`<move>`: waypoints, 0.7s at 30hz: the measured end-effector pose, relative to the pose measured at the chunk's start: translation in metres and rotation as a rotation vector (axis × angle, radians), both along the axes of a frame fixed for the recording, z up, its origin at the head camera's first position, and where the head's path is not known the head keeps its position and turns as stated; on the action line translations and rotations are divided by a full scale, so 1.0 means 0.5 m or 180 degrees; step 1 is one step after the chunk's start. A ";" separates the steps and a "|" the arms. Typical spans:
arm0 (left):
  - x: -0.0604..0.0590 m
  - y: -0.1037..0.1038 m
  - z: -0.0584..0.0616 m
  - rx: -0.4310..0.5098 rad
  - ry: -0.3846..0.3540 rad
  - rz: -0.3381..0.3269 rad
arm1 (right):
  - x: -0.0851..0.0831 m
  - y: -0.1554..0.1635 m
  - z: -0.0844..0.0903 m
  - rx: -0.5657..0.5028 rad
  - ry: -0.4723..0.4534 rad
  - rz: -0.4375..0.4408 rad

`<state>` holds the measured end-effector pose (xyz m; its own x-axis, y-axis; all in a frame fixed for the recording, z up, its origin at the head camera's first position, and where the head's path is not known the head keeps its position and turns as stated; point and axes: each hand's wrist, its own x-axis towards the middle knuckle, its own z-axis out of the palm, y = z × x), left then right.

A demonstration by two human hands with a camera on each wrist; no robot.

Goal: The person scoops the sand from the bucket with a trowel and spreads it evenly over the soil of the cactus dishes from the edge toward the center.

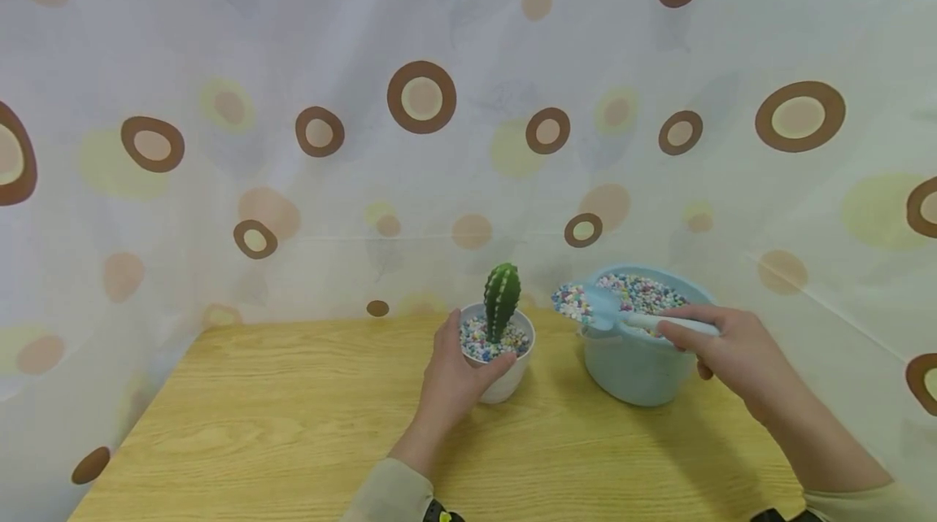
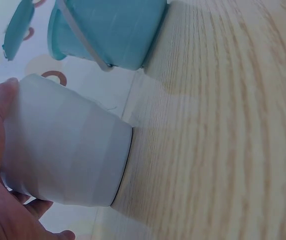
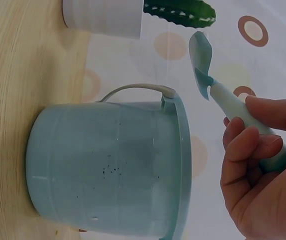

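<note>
My left hand (image 1: pixel 455 371) grips a white flowerpot (image 1: pixel 505 385) from its left side, thumb across the front rim. A green cactus (image 1: pixel 502 302) stands upright in it among small multicoloured pebbles (image 1: pixel 476 335). In the left wrist view the pot's base rests on the table. My right hand (image 1: pixel 732 347) holds a small light-blue shovel (image 1: pixel 603 306) by its pale handle, fingers curled round it. Pebbles heap in the shovel's blade, which is above the left rim of a light-blue bucket (image 1: pixel 637 371) and points toward the pot. More multicoloured pebbles (image 1: pixel 644 294) fill the bucket.
The wooden table (image 1: pixel 293 416) extends to the left of the pot and in front of it. Behind it hangs a pale curtain (image 1: pixel 351 197) with brown and yellow circles. A handle (image 3: pixel 138 86) hangs on the bucket's side facing the pot.
</note>
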<state>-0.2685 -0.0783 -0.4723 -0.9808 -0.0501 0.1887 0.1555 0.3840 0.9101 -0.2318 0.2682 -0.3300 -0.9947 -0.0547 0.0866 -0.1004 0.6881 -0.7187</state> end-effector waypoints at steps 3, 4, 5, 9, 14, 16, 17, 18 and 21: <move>0.001 0.000 -0.001 0.0001 -0.0004 -0.0003 | -0.003 -0.008 -0.003 0.0052 -0.0001 0.0008; 0.001 0.000 -0.001 0.0003 -0.0005 -0.0003 | -0.003 -0.011 -0.004 0.0049 -0.0017 0.0004; 0.001 0.000 0.000 0.0002 -0.0007 -0.0002 | -0.004 -0.014 -0.006 0.0049 -0.0036 -0.0003; 0.003 0.000 0.001 -0.0002 -0.0007 -0.0003 | -0.005 -0.026 -0.011 -0.0001 -0.0092 -0.0023; 0.004 0.001 0.003 -0.0002 0.0000 -0.0006 | -0.004 -0.042 -0.016 -0.0040 -0.0037 0.0021; 0.004 0.001 0.003 -0.0012 -0.0001 -0.0001 | -0.004 -0.048 -0.018 -0.0062 -0.0032 0.0049; 0.004 0.000 0.004 -0.0015 -0.0002 -0.0002 | -0.004 -0.051 -0.018 -0.0082 -0.0042 0.0062; 0.005 0.000 0.003 -0.0019 -0.0005 -0.0002 | -0.004 -0.054 -0.020 -0.0095 -0.0052 0.0070; 0.005 -0.001 0.003 -0.0024 0.0002 -0.0003 | -0.005 -0.062 -0.024 -0.0075 -0.0042 0.0086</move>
<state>-0.2660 -0.0788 -0.4707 -0.9807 -0.0476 0.1898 0.1566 0.3906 0.9071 -0.2342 0.2372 -0.3421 -0.9940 -0.0798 0.0751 -0.1092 0.6681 -0.7360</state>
